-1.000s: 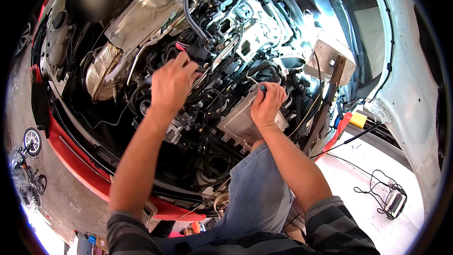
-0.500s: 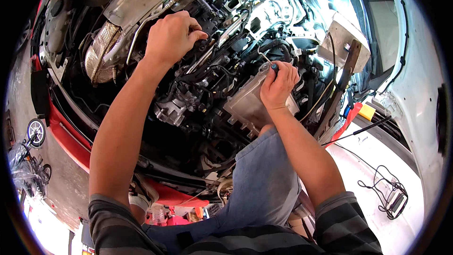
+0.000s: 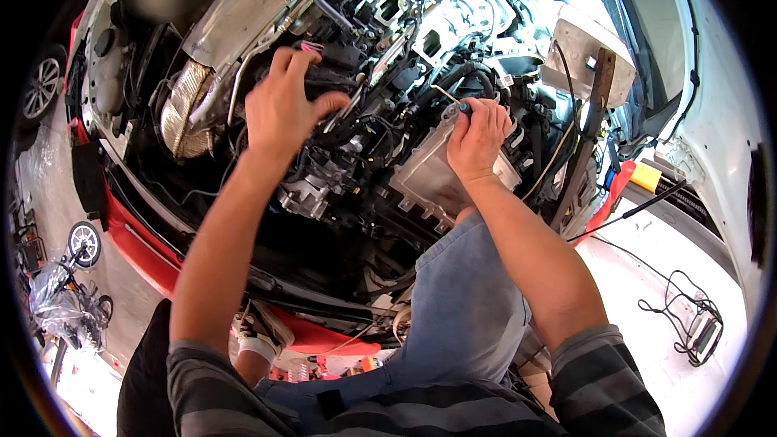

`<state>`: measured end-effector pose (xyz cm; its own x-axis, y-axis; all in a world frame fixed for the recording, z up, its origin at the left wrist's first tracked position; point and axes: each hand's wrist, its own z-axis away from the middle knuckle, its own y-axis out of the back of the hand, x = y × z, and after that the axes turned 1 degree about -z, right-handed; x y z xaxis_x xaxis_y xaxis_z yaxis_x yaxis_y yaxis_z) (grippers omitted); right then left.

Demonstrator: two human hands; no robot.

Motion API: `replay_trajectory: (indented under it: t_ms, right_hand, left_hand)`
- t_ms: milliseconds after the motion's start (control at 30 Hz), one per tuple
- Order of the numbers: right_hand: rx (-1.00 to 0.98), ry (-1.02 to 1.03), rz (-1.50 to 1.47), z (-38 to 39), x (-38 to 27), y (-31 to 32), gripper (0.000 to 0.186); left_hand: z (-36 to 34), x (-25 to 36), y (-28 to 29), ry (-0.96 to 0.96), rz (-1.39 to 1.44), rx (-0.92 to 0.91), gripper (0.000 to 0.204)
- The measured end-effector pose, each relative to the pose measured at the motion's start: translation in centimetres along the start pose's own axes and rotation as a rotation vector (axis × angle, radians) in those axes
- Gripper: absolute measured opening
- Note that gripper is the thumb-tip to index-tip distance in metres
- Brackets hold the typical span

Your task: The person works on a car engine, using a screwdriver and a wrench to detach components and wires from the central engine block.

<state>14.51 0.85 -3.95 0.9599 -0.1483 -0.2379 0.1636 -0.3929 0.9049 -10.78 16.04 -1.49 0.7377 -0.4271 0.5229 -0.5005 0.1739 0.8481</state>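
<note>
1. The left hand (image 3: 282, 105) reaches over the engine (image 3: 312, 194), its thumb spread wide from the fingers
2. A small pink piece (image 3: 311, 47) sits at the left fingertips; whether they touch it, one cannot tell
3. The right hand (image 3: 481, 139) is curled around a hooked tool (image 3: 464, 108), the handle's dark blue end showing between thumb and fingers
4. The tool's thin shank points up and to the left out of the grip, its tip near a black hose (image 3: 461, 74)
5. Beneath the right hand lies a flat silver case (image 3: 427, 171), tilted, with the denim leg (image 3: 469, 299) by its lower edge
6. Beyond the right hand, a rusty bar (image 3: 595, 105) crosses in front of a metal box (image 3: 584, 55)
7. A shiny heat shield (image 3: 243, 4) lies ahead of the left hand
</note>
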Motion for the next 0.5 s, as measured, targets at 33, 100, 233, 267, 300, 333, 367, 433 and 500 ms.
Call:
replay_trajectory:
  t_ms: [33,100,233,267,300,333,367,433,500]
  right_hand:
    - [0.001,0.001,0.000,0.1,0.0,0.0,0.023]
    - [0.019,0.009,0.014,-0.1,0.1,-0.1,0.024]
    - [0.008,0.004,0.000,-0.2,-0.5,-0.1,0.023]
    - [0.014,0.008,0.000,-0.2,-0.5,-0.1,0.023]
    - [0.020,0.011,0.003,-0.2,-0.5,-0.2,0.023]
    - [0.026,0.015,0.006,-0.2,-0.4,-0.2,0.022]
    - [0.012,0.003,0.011,0.0,-0.4,-0.1,0.022]
    - [0.008,0.014,0.014,-0.1,-0.3,0.0,0.022]
    - [-0.001,0.009,0.018,-0.2,-0.5,0.0,0.022]
  left_hand:
    - [0.9,0.3,-0.1,0.085,-0.080,-0.088,0.076]
    - [1.8,0.3,-1.1,0.098,-0.087,-0.019,0.075]
    - [1.2,0.4,-2.3,0.080,-0.103,0.120,0.065]
    - [1.0,0.3,-2.4,0.091,-0.105,0.132,0.064]
    - [1.0,0.3,-2.7,0.036,-0.137,0.191,0.061]
    - [1.1,0.2,-3.1,0.028,-0.151,0.205,0.060]
    - [1.3,0.2,-3.4,0.020,-0.164,0.219,0.060]
    - [1.2,0.1,-3.7,0.000,-0.207,0.256,0.058]
    - [0.9,-0.3,-3.7,-0.027,-0.224,0.271,0.060]
